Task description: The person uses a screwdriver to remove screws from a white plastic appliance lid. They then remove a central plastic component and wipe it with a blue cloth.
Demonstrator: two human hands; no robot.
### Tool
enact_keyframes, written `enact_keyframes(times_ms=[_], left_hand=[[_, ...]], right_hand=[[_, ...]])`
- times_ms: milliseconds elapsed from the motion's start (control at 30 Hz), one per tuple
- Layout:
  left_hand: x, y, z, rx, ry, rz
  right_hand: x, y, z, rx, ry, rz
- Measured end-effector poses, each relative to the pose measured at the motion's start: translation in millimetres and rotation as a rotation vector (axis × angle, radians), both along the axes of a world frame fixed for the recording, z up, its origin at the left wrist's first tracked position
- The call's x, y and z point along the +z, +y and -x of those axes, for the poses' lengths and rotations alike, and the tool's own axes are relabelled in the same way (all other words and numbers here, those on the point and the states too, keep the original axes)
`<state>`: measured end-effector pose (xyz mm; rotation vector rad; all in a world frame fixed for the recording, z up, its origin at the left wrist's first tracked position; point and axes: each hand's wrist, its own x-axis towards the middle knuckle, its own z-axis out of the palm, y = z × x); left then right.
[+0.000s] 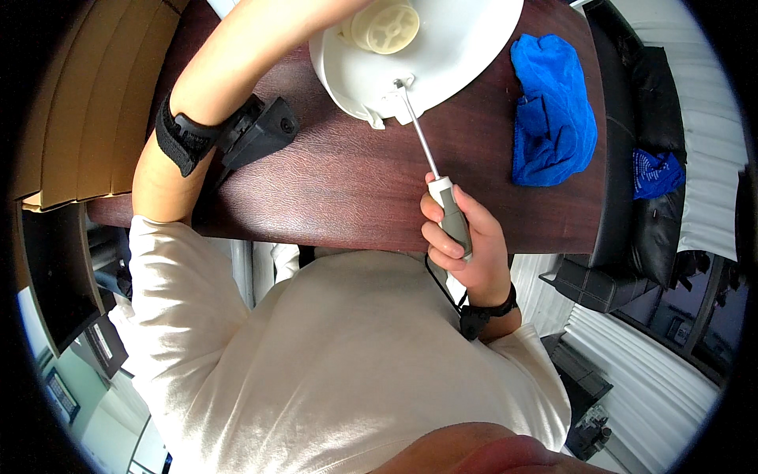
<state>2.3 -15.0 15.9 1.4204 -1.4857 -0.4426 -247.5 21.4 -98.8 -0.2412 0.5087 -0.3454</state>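
Note:
My right hand (474,245) is closed around the grey and white handle of a screwdriver (424,142). The screwdriver's metal shaft points away from me, and its tip meets a small tab on the near inner side of a white, curved plastic shell (458,71). Whether the tip sits in a screw is too small to tell. A cream-coloured round part with spokes (393,30) shows inside the shell. My left forearm reaches over the shell's left side and leaves the picture at the top, so my left hand is out of sight.
The dark reddish-brown table (347,189) lies under the shell. A crumpled blue cloth (553,118) is on its right side. Cardboard (103,95) stands along the left edge. To the right is a black sofa (659,118) with another blue cloth (657,174) on it.

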Motion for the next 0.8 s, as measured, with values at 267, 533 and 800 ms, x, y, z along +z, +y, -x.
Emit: enact_keyframes(times_ms=[267,533,800], left_hand=[[1.1,-0.8,2.4,0.027,-0.010,-0.013],[3.0,5.7,5.1,0.007,-0.056,0.023],[-0.6,0.4,-3.8,-0.002,-0.010,0.002]], right_hand=[[-1.9,5.9,-3.7,0.009,-0.134,-0.092],[14.2,-13.9,3.2,0.145,0.571,0.956],[20.5,-27.0,9.3,0.041,0.841,1.768]])
